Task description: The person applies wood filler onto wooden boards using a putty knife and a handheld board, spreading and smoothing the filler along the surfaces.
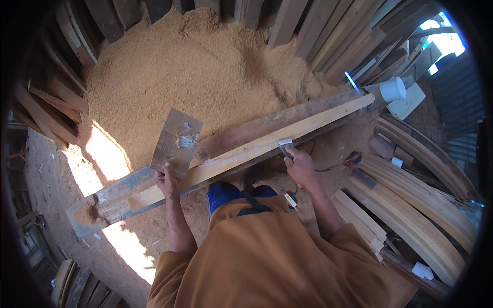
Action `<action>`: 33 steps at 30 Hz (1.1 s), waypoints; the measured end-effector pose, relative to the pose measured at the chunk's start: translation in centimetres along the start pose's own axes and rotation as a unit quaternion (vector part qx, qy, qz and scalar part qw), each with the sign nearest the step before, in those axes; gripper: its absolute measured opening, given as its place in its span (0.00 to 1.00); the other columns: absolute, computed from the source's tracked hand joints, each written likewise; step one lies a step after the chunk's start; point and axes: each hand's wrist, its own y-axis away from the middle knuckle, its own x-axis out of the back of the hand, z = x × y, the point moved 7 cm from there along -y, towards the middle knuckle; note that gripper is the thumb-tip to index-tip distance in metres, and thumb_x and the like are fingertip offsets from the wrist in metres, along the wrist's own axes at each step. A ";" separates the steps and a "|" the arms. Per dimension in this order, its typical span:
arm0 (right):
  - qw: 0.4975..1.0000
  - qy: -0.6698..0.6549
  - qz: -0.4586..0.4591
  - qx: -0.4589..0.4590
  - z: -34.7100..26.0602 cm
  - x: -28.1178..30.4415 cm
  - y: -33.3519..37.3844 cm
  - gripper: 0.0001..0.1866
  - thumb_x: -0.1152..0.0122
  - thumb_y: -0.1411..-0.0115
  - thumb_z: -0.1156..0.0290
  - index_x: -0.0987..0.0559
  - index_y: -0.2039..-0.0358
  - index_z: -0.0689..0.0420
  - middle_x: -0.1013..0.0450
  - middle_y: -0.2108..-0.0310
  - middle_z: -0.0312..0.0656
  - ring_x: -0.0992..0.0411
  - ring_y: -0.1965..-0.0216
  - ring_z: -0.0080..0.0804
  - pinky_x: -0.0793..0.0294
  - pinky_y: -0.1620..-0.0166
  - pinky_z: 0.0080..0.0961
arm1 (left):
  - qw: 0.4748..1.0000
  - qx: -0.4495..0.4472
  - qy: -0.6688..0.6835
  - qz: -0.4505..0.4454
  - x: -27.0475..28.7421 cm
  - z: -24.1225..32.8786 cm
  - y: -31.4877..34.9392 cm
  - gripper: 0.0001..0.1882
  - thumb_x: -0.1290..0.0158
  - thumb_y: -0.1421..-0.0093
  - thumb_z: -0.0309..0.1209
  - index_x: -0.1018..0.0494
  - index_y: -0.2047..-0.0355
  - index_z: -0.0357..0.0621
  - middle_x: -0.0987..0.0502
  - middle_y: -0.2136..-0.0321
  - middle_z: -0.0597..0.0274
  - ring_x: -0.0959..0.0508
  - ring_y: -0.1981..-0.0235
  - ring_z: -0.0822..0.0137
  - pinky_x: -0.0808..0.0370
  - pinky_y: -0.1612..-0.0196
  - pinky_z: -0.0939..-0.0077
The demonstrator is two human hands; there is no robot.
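Our left hand (168, 183) grips a board (169, 134), our right hand (301, 167) a scraper (285, 144), by the plank (251, 153) lying from eight to two o'clock. We're likely spreading white paste (188, 141); next calls for steady strokes.

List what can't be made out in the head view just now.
In the head view:
- Handle of the scraper: mostly hidden by the right hand.
- Underside of the brown board: faces away.
- Blue trousers: mostly covered by the brown shirt.
- Corrugated sheet: cut off by the dark rim.
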 end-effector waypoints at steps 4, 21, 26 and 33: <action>1.000 -0.012 0.001 0.011 -1.3 -1.5 -0.1 0.21 0.40 0.38 0.65 0.23 0.45 0.55 0.25 0.57 0.58 0.26 0.52 0.58 0.26 0.48 0.50 | 1.000 -0.001 -0.006 -0.005 -0.4 0.3 0.0 0.10 0.46 0.32 0.32 0.24 0.62 0.36 0.20 0.69 0.65 0.25 0.69 0.79 0.29 0.65 0.81; 0.941 0.193 -0.275 -0.041 -0.4 0.0 -0.8 0.21 0.42 0.40 0.63 0.21 0.48 0.56 0.23 0.50 0.52 0.26 0.46 0.53 0.26 0.44 0.46 | 1.000 -0.003 -0.011 0.004 -0.1 0.4 0.4 0.10 0.47 0.30 0.31 0.25 0.62 0.36 0.21 0.70 0.66 0.27 0.70 0.80 0.29 0.65 0.82; 0.995 0.078 -0.062 0.008 2.9 2.2 -1.5 0.21 0.41 0.39 0.64 0.21 0.47 0.56 0.23 0.49 0.52 0.27 0.45 0.53 0.28 0.42 0.43 | 1.000 -0.018 -0.015 -0.008 -0.4 0.4 0.0 0.09 0.47 0.31 0.31 0.25 0.64 0.38 0.21 0.71 0.66 0.27 0.70 0.80 0.30 0.67 0.82; 0.998 0.045 -0.052 -0.005 3.3 0.3 -2.0 0.21 0.41 0.39 0.66 0.21 0.45 0.54 0.24 0.49 0.55 0.26 0.46 0.53 0.27 0.43 0.44 | 0.998 -0.018 -0.052 -0.028 0.9 -0.5 0.1 0.08 0.47 0.31 0.31 0.26 0.63 0.37 0.20 0.69 0.65 0.26 0.69 0.79 0.30 0.66 0.81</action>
